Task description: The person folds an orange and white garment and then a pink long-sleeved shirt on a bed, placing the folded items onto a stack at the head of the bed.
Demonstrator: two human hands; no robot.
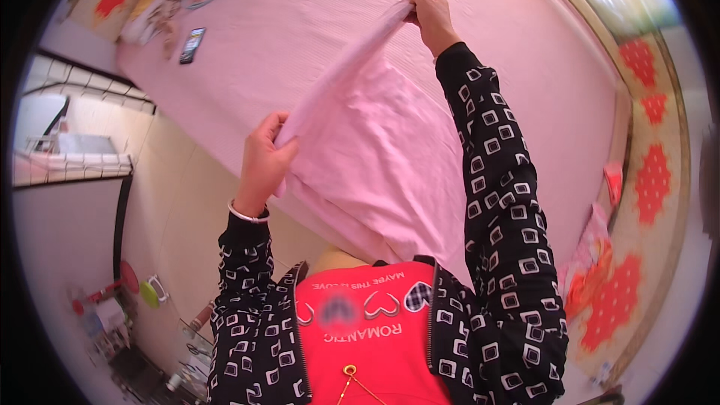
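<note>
A pink cloth (371, 140) is stretched slantwise between my two hands, over a bed covered with a pink quilted sheet (523, 39). My left hand (267, 154) grips the near end of its rolled or folded edge. At the far end of that edge, my right hand (427, 14) pinches the corner with the arm stretched out. From this edge the rest of the cloth hangs down towards my body in loose wrinkles, and its lower part lies close to my red shirt.
A smartphone (192, 45) lies on the bed at the upper left, near a pile of patterned cloths (152, 17). Pink and orange cloths (590, 270) lie along the bed's right side. Left of the bed are a tiled floor (180, 191) and a wire rack (73, 171).
</note>
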